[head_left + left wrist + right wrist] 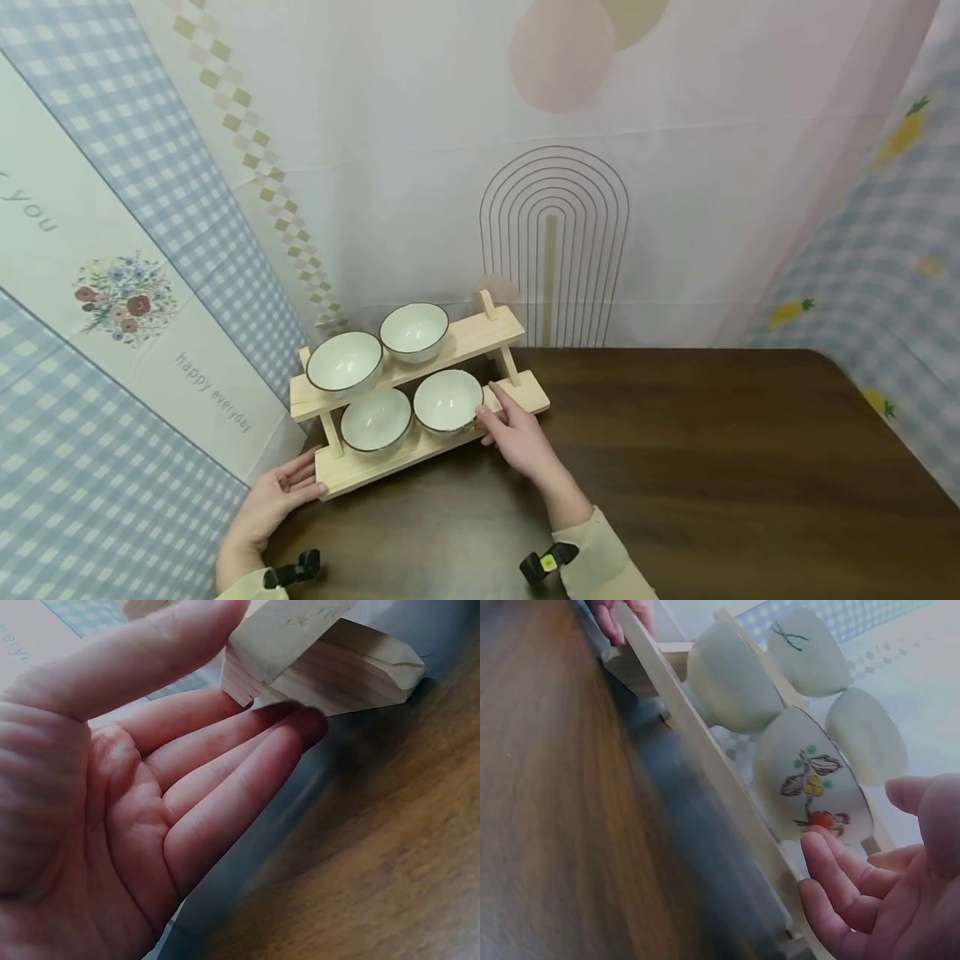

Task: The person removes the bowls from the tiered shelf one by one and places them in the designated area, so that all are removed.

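A two-tier pale wooden rack [375,472] stands at an angle at the table's left, with two white dark-rimmed bowls on each tier. My left hand [268,502] pinches the left end of its lower board, thumb at the front and fingers reaching underneath, as the left wrist view shows the board's end [281,637] between them. At the other end my right hand [519,437] has its loosely bent fingertips right at the lower right bowl [448,402]. Painted fruit and leaves decorate this bowl [810,780] in the right wrist view; the thumb stands apart from it.
The dark brown wooden table [705,467] extends to the right of the rack. A pale printed curtain [405,192] hangs along the back edge, and a blue checked cloth [180,150] closes off the left side, close to the rack's left end.
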Demonstrator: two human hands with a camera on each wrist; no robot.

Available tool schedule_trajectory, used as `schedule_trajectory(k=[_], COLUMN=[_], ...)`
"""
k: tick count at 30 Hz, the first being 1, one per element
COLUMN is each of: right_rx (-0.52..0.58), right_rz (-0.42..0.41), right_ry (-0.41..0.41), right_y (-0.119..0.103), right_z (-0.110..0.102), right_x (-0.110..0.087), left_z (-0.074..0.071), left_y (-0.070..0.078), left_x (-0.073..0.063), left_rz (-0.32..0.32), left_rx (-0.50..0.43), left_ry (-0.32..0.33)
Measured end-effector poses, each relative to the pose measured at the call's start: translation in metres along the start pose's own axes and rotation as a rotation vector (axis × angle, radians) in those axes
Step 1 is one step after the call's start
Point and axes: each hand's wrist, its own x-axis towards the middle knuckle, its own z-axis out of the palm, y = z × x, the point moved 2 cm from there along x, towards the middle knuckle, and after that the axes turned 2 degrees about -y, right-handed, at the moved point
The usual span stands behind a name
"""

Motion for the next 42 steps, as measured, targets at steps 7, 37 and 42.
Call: schedule_trajectory(k=[7, 37, 42], right_rx=[0.03, 0.11, 0.109], right_rz=[0.009, 0.012, 0.016], right_ry=[0.026, 0.031, 0.029], right_y=[0.001, 0.01, 0.011], right_z=[0.015, 0.027, 0.025], right_x=[0.0, -0.004, -0.003], left_z=[-0.001, -0.002, -0.001], left_y=[-0.002, -0.008, -0.007], left_x=[-0.002, -0.005, -0.003], left_rz=[-0.026, -0.068, -0.062], left_rx=[-0.049, 0.01, 0.015], left_ry=[-0.064, -0.045, -0.044])
